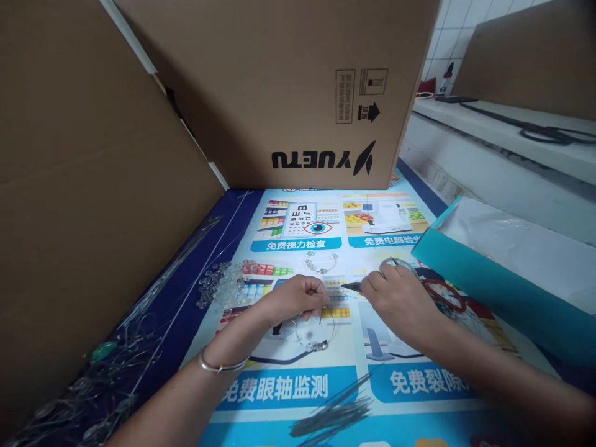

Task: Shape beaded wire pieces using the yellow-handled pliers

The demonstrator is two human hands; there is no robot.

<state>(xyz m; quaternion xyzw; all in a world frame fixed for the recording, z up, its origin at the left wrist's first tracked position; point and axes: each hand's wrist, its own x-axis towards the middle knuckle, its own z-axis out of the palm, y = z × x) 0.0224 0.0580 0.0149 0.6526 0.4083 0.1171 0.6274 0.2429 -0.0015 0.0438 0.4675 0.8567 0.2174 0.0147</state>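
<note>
My left hand [305,295] is closed, thumb and fingertips pinched on a thin wire bracelet. The bracelet [318,346] hangs as a loop below the fingers, with clear beads at its bottom. My right hand [395,301] wraps round dark-tipped pliers [352,287], whose narrow jaws point left towards the left hand, a short gap away. Whether the jaws are open is too small to tell. Just beyond both hands lies a curved wire piece with clear beads [321,266]. Red loop handles [444,295] show behind the right hand; I cannot tell whether they belong to the pliers.
Loose clear beads [223,282] are heaped left of my left hand. Cut wires [333,415] lie at the front; beaded wires [97,391] tangle at left. A teal box [493,285] stands at right. Cardboard panels [298,81] rise behind and at left.
</note>
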